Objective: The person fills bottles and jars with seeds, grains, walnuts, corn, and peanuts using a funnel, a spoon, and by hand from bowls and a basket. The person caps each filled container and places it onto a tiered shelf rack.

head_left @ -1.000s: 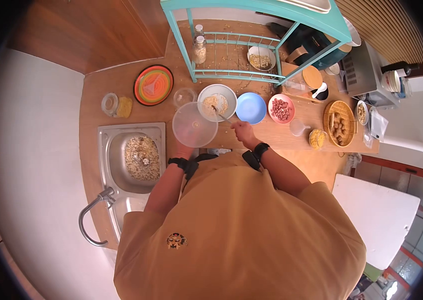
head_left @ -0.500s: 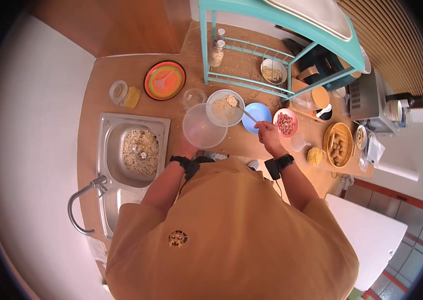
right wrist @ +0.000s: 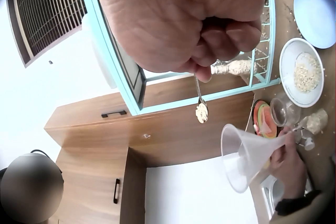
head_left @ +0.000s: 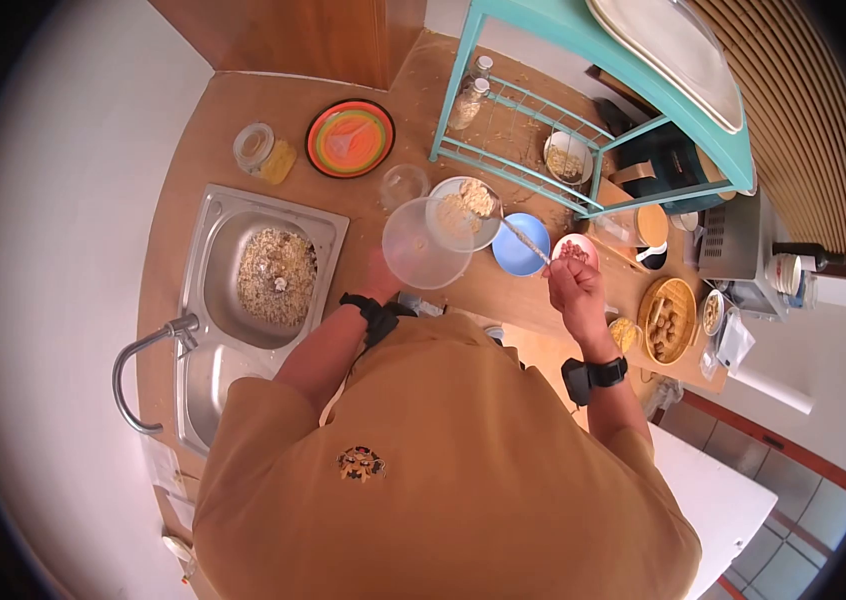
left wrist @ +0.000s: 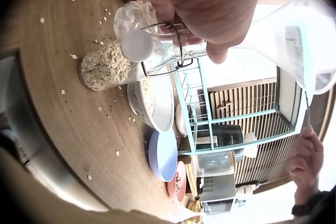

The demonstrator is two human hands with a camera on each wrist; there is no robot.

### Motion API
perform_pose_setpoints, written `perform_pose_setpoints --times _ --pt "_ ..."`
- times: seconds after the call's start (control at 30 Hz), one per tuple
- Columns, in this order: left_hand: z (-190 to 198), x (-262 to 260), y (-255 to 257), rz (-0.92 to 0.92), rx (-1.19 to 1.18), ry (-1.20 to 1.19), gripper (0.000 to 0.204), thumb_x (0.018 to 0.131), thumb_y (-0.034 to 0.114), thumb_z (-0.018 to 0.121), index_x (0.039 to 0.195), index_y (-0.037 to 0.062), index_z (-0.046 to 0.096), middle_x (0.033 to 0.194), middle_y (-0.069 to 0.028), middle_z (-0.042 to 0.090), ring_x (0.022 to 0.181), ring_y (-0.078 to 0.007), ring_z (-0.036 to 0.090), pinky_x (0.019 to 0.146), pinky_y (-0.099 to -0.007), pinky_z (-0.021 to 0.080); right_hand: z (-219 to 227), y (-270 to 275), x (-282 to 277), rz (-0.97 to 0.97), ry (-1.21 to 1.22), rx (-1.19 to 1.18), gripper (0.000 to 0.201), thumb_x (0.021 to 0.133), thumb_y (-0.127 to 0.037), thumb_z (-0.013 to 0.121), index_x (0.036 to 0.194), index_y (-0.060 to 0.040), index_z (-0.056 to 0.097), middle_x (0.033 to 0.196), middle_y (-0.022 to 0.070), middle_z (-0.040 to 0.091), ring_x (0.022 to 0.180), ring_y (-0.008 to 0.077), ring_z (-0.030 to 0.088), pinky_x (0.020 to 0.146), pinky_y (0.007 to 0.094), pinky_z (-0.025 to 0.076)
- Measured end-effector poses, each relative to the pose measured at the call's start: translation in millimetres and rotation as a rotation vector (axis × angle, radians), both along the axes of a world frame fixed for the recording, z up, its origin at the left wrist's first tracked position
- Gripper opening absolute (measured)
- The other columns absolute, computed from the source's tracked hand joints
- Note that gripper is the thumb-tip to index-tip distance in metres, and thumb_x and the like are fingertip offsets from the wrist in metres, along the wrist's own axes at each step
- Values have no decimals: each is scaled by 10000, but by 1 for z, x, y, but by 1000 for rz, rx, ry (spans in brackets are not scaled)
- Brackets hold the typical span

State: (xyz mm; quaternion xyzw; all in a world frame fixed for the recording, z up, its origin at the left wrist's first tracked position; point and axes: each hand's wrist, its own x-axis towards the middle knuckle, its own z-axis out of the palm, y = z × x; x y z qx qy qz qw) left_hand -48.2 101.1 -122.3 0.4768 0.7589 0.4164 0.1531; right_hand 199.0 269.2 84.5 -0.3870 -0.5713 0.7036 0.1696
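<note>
Beneath the funnel (head_left: 428, 243), the bottle (left wrist: 107, 69) is gripped round its neck by the left hand's (left wrist: 199, 3) curled fingers, seemingly so that both are kept steady. Beside the funnel's mouth, the spoon (right wrist: 198, 90), heaped with flakes (right wrist: 202, 112), is pinched at its handle by the right hand (head_left: 578, 295), probably held level against spilling. The white bowl (right wrist: 290, 74) is placed near the funnel, presumably for short reaches. The funnel's lower tip is hidden; whether the bottle is rested on the bench (left wrist: 58, 119) cannot be told.
</note>
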Motion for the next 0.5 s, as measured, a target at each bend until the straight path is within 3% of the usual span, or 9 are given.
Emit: perform_pose_setpoints --times 0.07,0.13,0.2,0.23,0.27,0.33,0.37,0.43,0.5 --pt "5 0 2 -8 -12 26 193 802 240 695 947 113 701 840 -97 697 729 -283 673 618 -357 533 0 -8 -1 52 -61 87 228 977 -168 534 838 -13 628 538 -71 394 460 15 311 429 202 234" --pt "12 0 5 17 179 -29 198 797 242 695 947 112 701 844 -100 695 730 -285 670 621 -356 532 -1 -15 -5 103 -119 174 226 971 -165 545 840 -4 634 539 -55 414 470 26 344 439 210 262" --pt "15 0 6 13 209 -14 205 792 243 697 948 111 700 840 -99 694 725 -285 669 618 -356 531 -3 -22 -13 190 -112 672 217 956 -158 568 845 16 633 532 12 459 495 63 411 460 245 324" --pt "16 0 6 0 239 1 212 786 244 699 950 110 700 835 -98 693 721 -285 668 615 -356 531 1 -25 -14 212 -152 737 152 925 -113 592 858 20 621 568 84 510 491 139 476 469 303 377" --pt "9 -1 6 6 237 1 212 786 244 699 950 110 700 835 -98 693 721 -285 668 615 -356 531 4 -27 -17 218 -150 736 152 925 -113 592 858 20 621 568 84 510 491 139 476 469 303 377" --pt "-10 0 5 9 168 -95 223 775 234 706 960 109 698 843 -91 695 719 -282 668 621 -348 532 6 -30 -20 270 -126 1083 73 894 -70 606 870 -3 623 652 126 575 516 221 533 481 337 413" --pt "-6 0 4 11 168 -97 223 775 234 706 960 109 698 843 -91 695 719 -282 668 621 -348 532 6 -30 -20 273 -127 1082 73 894 -70 606 870 -3 623 652 126 575 516 221 533 481 337 413" --pt "1 0 2 -21 2 16 247 764 235 713 975 107 693 851 -89 696 725 -281 669 630 -342 533 7 -28 -16 364 -193 1302 21 877 -33 608 889 -20 620 740 143 613 580 292 578 509 368 443" --pt "3 1 2 -25 80 -22 258 757 238 719 978 107 691 859 -91 696 735 -283 669 637 -342 533 2 -24 -11 338 -168 1344 18 870 -21 611 887 -21 616 755 145 617 593 299 586 517 377 447"
